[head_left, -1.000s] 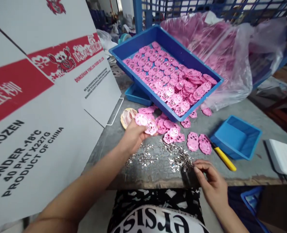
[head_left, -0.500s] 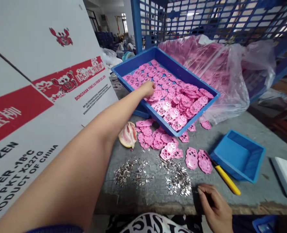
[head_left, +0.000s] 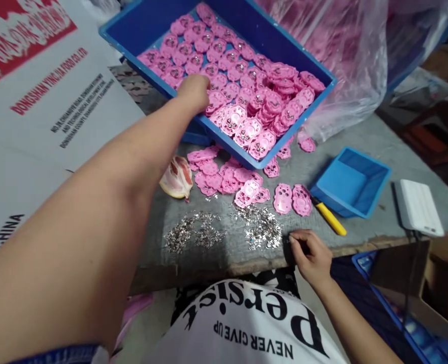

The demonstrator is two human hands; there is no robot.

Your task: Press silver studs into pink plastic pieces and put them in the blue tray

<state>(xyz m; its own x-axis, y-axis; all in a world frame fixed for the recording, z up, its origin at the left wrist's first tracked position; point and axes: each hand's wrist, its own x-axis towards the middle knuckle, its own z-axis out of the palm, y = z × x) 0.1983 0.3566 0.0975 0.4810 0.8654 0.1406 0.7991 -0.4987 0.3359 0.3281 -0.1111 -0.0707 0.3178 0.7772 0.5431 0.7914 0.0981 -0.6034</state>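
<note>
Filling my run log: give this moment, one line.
left hand: in blue tray, at pink pieces | right hand: beside metal bits | grips: unclear

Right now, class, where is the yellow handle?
In the head view, the yellow handle lies right of centre on the table, beside the near-left side of the small blue tray, above and right of the right hand.

Pink pieces (head_left: 283, 197), blue tray (head_left: 252, 161)

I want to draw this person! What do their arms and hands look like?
The left hand and right hand are bare, with no gloves or bracelets showing. A blue sleeve edge shows on the left arm; the right arm shows no sleeve.
</note>
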